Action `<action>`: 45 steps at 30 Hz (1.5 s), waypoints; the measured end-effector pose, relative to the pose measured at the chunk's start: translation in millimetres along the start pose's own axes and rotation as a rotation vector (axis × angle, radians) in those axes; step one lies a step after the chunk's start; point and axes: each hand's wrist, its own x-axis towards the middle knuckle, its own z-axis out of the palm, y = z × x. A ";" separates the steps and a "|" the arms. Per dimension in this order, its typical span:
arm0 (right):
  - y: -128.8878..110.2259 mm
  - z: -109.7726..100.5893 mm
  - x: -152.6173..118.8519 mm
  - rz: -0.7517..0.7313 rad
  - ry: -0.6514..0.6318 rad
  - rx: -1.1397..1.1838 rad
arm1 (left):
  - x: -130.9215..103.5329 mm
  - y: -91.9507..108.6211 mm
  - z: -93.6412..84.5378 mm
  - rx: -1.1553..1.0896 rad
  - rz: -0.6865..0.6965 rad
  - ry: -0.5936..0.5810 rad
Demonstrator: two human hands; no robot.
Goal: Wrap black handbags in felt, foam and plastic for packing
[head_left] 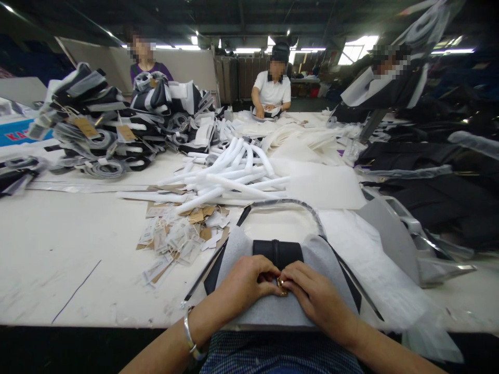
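Observation:
A black handbag point(277, 250) lies at the table's front edge, partly covered by grey wrapping sheet point(249, 306). Its wrapped handle point(286, 203) arches away from me. Over the bag's front, my left hand point(249, 280) and my right hand point(312, 288) meet with fingertips pinched. Between them is a small gold metal clasp point(281, 286), which both hands grip. The fingers cover part of the clasp. A silver bangle point(190, 335) circles my left wrist.
White foam tubes point(230, 176) are heaped beyond the bag. Tags point(177, 239) lie to its left, clear plastic bags point(362, 259) to its right. Wrapped bags point(105, 124) form a pile at far left. A person in white point(273, 88) works across the table; another person point(148, 65) stands further left.

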 end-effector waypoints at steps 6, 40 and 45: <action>1.0 -0.8 -2.6 -0.098 0.034 -0.043 | 0.3 -1.1 -0.4 0.000 -0.019 -0.002; -6.7 -13.4 3.4 0.064 -0.082 0.012 | -1.0 1.5 -1.4 0.055 -0.042 0.140; -7.8 -15.2 13.7 -0.038 -0.183 -0.195 | -2.3 -3.1 3.1 0.040 -0.024 0.164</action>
